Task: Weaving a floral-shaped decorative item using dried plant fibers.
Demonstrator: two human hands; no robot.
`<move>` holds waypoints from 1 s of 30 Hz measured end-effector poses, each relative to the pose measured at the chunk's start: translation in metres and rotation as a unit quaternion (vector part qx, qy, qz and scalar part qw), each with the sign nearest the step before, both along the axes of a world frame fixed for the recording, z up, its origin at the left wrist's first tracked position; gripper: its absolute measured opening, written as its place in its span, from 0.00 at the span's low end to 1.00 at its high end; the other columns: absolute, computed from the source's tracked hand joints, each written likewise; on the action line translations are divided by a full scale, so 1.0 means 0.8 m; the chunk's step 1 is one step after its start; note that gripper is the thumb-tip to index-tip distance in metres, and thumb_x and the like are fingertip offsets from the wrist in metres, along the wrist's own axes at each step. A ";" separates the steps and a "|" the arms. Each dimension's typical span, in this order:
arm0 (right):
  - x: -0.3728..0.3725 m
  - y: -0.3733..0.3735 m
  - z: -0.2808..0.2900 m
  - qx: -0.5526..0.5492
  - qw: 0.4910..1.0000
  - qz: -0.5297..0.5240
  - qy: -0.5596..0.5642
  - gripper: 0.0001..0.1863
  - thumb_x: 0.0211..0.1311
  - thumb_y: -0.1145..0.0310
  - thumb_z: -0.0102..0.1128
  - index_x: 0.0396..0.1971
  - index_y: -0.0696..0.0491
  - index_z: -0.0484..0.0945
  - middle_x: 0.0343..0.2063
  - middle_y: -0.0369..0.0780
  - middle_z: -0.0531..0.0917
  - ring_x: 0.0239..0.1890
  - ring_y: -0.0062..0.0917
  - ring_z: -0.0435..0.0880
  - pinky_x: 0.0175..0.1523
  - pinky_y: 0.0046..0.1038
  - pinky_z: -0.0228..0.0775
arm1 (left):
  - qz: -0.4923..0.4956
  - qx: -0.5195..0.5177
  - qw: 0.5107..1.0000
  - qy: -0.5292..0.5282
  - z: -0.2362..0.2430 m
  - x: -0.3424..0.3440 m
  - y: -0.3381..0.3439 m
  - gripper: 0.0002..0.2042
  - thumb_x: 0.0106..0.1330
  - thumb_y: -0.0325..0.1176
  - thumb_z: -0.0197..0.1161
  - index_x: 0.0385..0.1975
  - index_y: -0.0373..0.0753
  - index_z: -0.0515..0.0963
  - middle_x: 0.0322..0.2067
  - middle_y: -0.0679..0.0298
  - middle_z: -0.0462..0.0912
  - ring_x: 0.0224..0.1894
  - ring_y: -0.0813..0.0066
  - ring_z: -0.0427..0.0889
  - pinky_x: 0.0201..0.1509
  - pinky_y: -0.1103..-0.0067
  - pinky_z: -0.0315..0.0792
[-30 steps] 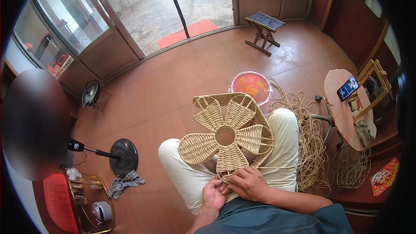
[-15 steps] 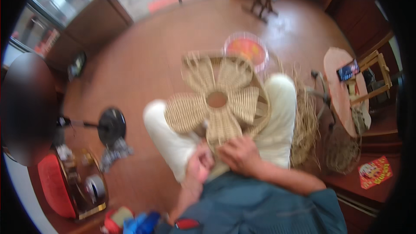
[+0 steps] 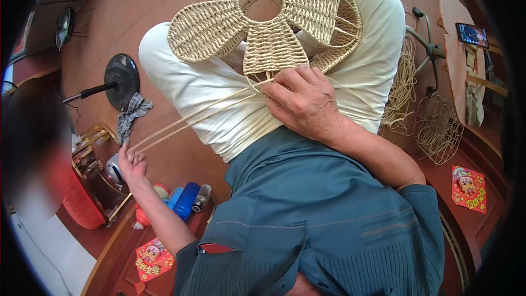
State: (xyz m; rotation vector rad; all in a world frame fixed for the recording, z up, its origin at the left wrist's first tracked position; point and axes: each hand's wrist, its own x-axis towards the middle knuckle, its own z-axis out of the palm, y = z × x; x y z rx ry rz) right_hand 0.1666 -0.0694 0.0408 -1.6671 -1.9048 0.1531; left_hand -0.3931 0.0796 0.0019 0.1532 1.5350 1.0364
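Note:
A flower-shaped woven straw piece (image 3: 208,30), with broad petals around an open round hole, lies across my lap. My right hand (image 3: 304,100) is closed in a pinch at the tip of its nearest petal, where cord crosses the bare frame ends; the fingertips are partly hidden. From that spot a looped straw cord (image 3: 189,119) runs taut out to the left. My left hand (image 3: 132,165), arm stretched out, has its fingers hooked around the cord's far end. Behind the petals, against my right thigh, shows a curved woven straw part (image 3: 350,19).
A bundle of loose straw cord (image 3: 402,85) lies on the floor at right, near a wire-like openwork basket (image 3: 438,129). Beyond them, a phone (image 3: 472,35) rests on a wooden-topped stand (image 3: 453,60). At left are a black round base (image 3: 121,81) and a blue bottle (image 3: 187,200).
My left hand has swung from beside the right hand out to the far left, drawing the cord with it. The right hand stays at the petal tip. The view has tilted down.

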 end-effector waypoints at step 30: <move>-0.001 -0.005 -0.012 0.001 0.999 -0.010 0.038 0.08 0.60 0.65 0.74 0.37 0.46 0.83 0.36 0.33 0.78 0.42 0.28 0.79 0.46 0.34 0.68 | -0.446 0.271 0.516 0.679 0.117 0.172 0.017 0.13 0.84 0.37 0.62 0.52 0.34 0.87 0.43 0.54 0.92 0.44 0.57 0.90 0.53 0.68 0.80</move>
